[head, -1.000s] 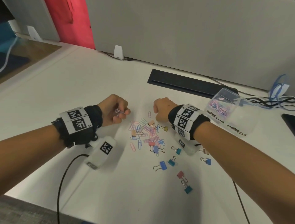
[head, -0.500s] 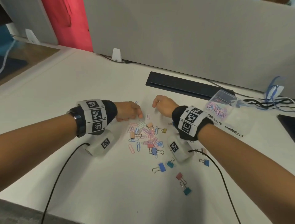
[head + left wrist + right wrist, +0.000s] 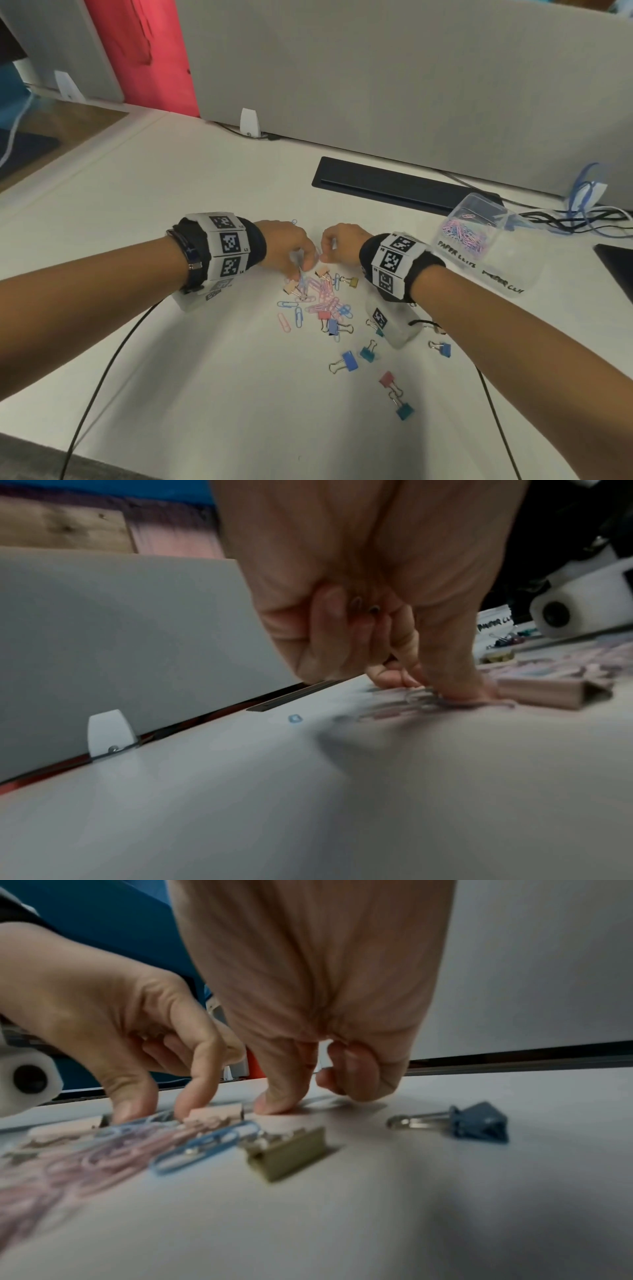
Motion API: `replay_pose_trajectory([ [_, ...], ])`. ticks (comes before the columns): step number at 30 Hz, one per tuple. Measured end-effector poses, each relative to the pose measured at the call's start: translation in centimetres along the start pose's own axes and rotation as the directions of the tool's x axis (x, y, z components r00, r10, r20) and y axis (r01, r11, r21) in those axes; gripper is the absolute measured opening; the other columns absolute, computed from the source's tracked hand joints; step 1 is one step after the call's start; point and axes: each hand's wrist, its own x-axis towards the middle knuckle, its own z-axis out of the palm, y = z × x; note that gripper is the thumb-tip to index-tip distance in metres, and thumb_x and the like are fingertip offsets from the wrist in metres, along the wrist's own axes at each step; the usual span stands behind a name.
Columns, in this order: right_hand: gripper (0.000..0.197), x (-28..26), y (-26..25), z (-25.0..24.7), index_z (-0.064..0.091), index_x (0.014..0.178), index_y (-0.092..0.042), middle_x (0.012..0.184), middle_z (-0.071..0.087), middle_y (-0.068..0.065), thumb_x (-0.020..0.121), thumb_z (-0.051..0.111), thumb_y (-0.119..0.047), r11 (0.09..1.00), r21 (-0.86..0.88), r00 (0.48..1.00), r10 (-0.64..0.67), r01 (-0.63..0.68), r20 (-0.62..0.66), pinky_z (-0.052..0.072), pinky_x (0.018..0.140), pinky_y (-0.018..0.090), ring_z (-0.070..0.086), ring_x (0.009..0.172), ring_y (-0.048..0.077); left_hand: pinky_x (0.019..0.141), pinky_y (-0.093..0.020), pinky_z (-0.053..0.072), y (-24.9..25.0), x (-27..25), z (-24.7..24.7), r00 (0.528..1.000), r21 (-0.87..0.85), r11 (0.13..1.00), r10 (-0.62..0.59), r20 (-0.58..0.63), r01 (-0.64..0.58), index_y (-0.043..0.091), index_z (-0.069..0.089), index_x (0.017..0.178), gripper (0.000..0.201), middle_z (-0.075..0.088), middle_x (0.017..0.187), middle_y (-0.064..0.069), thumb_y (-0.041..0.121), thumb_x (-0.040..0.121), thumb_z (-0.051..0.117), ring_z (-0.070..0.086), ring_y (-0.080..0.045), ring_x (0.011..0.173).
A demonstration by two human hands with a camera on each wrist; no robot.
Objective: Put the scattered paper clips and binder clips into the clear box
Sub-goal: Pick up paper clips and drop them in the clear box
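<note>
Both hands [image 3: 310, 251] lowered — curled fingertips pinching glossy looped wire paper clips [image 3: 322, 296] on matte desk [image 3: 205, 377].

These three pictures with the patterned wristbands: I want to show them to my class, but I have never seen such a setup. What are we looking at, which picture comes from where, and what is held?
No machine here: a person sorts clips with bare hands. The wide picture comes from a camera on the head; the two close, low ones come from cameras strapped at each wrist, looking along the fingers.

On the white desk lies a heap of pastel paper clips, with coloured binder clips scattered nearer the person. The clear box, labelled for paper clips, stands to the right with some already inside.

The left hand pinches at paper clips on the heap. The right hand has its fingers pressed down on one clip; nothing is lifted yet.
</note>
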Motion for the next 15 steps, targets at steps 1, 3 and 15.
replay_pose_trajectory([
  [1,0.011,-0.1,0.1,0.0,0.049,0.087,-0.011,0.093,0.049,0.003,0.087,0.06,-0.014,1.0,0.001,1.0,0.007,-0.007,-0.002,0.026,0.053,0.009,0.043,0.087,0.016,0.079,-0.02,0.03,0.2,0.1,0.1,1.0,0.014,1.0,0.009,-0.002,-0.009,0.016,0.063,0.111,0.026,0.047,0.099,0.004,0.024,0.086,0.062,0.05,-0.018,0.106],
  [3,0.012,-0.3,0.1,0.1,0.052,0.097,-0.009,0.089,0.047,0.0,0.087,0.058,-0.012,1.0,0.005,1.0,-0.004,0.004,-0.019,0.025,0.053,0.008,0.042,0.087,0.017,0.079,-0.02,0.029,0.4,0.3,0.2,1.0,0.036,0.999,0.021,0.008,-0.021,0.013,0.061,0.112,0.026,0.056,0.11,-0.001,0.026,0.09,0.056,0.052,-0.019,0.106],
  [15,0.027,-0.8,-0.3,-0.1,0.045,0.062,-0.015,0.094,0.055,0.01,0.086,0.048,-0.005,0.992,-0.114,0.998,0.059,-0.06,-0.014,0.036,0.052,0.019,0.049,0.084,0.019,0.07,-0.025,0.032,1.8,0.1,1.8,0.993,0.171,0.985,-0.016,0.113,-0.004,0.011,0.043,0.081,0.024,0.046,0.099,-0.008,0.029,0.097,0.039,0.041,-0.018,0.083],
])
